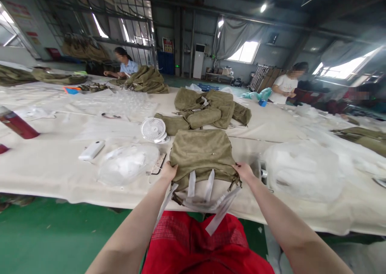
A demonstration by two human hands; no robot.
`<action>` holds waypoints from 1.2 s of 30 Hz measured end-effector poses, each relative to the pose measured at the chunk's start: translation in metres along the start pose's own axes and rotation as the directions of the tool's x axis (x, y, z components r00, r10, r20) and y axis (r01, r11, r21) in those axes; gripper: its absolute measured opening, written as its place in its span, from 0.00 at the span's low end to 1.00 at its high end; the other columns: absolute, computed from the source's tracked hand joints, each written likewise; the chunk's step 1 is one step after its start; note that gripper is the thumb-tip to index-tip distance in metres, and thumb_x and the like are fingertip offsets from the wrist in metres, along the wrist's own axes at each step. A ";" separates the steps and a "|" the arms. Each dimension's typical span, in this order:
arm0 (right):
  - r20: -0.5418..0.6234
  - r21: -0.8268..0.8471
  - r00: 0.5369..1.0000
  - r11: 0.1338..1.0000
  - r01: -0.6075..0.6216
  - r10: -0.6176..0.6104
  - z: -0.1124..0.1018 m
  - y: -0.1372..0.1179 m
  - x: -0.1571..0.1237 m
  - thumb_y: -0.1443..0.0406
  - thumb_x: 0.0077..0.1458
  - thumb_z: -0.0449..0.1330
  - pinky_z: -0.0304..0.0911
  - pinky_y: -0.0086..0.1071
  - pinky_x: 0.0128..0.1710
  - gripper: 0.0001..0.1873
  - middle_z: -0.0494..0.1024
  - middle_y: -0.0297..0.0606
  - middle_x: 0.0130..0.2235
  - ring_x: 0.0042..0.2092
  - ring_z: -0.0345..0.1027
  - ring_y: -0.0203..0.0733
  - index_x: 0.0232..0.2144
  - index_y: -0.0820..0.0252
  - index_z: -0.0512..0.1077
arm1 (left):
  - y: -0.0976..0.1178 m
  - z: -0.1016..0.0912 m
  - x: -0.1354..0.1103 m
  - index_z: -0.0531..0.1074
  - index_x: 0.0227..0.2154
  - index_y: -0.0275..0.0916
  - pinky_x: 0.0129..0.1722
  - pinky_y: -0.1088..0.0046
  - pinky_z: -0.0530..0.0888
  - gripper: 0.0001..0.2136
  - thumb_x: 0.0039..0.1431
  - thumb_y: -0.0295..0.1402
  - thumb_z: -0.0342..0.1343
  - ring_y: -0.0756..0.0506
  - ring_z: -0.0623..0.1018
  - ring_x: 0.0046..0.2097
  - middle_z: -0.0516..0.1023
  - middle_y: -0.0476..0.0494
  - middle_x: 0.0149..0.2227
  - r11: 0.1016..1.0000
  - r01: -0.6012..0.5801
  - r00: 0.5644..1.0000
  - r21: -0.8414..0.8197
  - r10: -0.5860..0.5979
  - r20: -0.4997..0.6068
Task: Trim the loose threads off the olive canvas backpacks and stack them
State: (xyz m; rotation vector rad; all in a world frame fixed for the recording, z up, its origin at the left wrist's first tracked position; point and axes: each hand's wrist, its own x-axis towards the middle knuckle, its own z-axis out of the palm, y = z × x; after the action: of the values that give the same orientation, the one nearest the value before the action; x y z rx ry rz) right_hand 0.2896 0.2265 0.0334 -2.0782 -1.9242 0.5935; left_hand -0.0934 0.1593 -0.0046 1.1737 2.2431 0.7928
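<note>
An olive-green fabric bag (202, 145) lies flat on the cloth-covered table right in front of me, a zipper line across its upper panel. My left hand (169, 171) grips its left side edge, fingers closed on the fabric. On the opposite edge, my right hand (243, 172) pinches the bag's right side. White strips (208, 185) of thin wrapping hang from the near side, and some dangle over the table edge toward my red clothing. Dark straps and buckles show at the bag's lower corners.
More olive bags (208, 109) are piled just beyond. A small white fan (153, 129), a phone (159, 164) and a clear plastic bag (128, 164) lie left; a large plastic bag (304, 169) sits right. A red thermos (19, 123) is far left. Two people work across the table.
</note>
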 end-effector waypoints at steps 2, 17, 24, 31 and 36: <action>0.014 -0.061 0.999 0.997 0.050 -0.049 0.005 -0.002 -0.007 0.57 0.52 0.55 0.62 0.31 0.39 0.18 0.77 0.44 0.38 0.41 0.71 0.45 0.40 0.62 0.74 | -0.004 0.007 0.000 0.68 0.41 0.34 0.40 0.69 0.70 0.15 0.52 0.36 0.56 0.40 0.77 0.44 0.77 0.33 0.40 0.999 0.021 1.000 0.043 -0.022 0.011; 0.290 -0.066 0.774 0.795 0.603 -0.563 0.134 -0.080 -0.139 0.65 0.45 0.57 0.40 0.41 0.61 0.33 0.57 0.42 0.61 0.62 0.46 0.49 0.56 0.57 0.62 | -0.004 0.045 -0.047 0.52 0.61 0.31 0.62 0.56 0.52 0.28 0.56 0.25 0.43 0.33 0.47 0.65 0.47 0.37 0.65 0.825 -0.334 0.917 0.456 0.396 -0.045; 0.340 -0.040 0.774 0.814 0.579 -0.534 0.147 -0.056 -0.104 0.65 0.43 0.57 0.44 0.40 0.61 0.30 0.58 0.36 0.62 0.62 0.47 0.50 0.52 0.52 0.67 | -0.020 0.076 -0.026 0.54 0.60 0.35 0.58 0.57 0.62 0.32 0.49 0.17 0.39 0.35 0.55 0.63 0.50 0.39 0.64 0.764 -0.263 0.919 0.589 0.384 -0.088; -0.215 -0.200 0.953 0.965 0.169 -0.211 0.108 0.004 -0.042 0.69 0.42 0.54 0.51 0.45 0.59 0.35 0.52 0.40 0.64 0.61 0.51 0.55 0.56 0.54 0.61 | -0.028 0.083 -0.021 0.58 0.59 0.41 0.58 0.56 0.63 0.32 0.48 0.17 0.40 0.36 0.56 0.63 0.53 0.44 0.63 0.753 -0.237 0.901 0.613 0.406 -0.150; -0.092 -0.166 0.968 0.963 0.214 -0.232 0.117 0.033 -0.044 0.74 0.39 0.51 0.49 0.38 0.61 0.41 0.51 0.39 0.64 0.63 0.48 0.46 0.60 0.57 0.56 | -0.033 0.068 -0.026 0.55 0.60 0.37 0.62 0.66 0.59 0.29 0.53 0.20 0.41 0.43 0.55 0.64 0.49 0.45 0.65 0.849 -0.322 0.900 0.419 0.412 -0.141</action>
State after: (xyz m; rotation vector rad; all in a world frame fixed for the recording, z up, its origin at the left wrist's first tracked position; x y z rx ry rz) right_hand 0.2637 0.1692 -0.0791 -1.8961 -2.1600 0.2815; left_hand -0.0549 0.1406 -0.0726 1.8320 2.4705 0.6622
